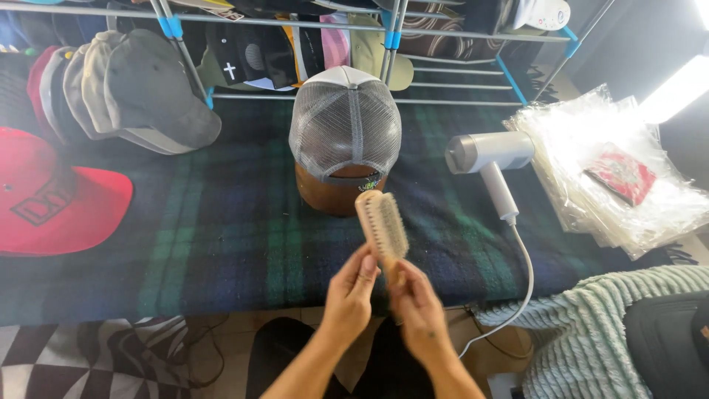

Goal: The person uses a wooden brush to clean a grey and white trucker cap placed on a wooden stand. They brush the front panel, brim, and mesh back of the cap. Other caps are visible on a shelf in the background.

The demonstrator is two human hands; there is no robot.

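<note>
2 hands on wooden brush (382, 224), R hand (418, 310) fingers gripping handle, L hand (350, 293) fingers touching it, bristle head up-left

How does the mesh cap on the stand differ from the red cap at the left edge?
The mesh cap is grey and white with netted back panels; the red cap is solid fabric. The mesh cap sits upright on a brown stand, back toward the camera; the red cap lies flat on the plaid cloth. The mesh cap is in full view, the red cap cut off by the frame. Both are brimmed caps on the same cloth.
</note>
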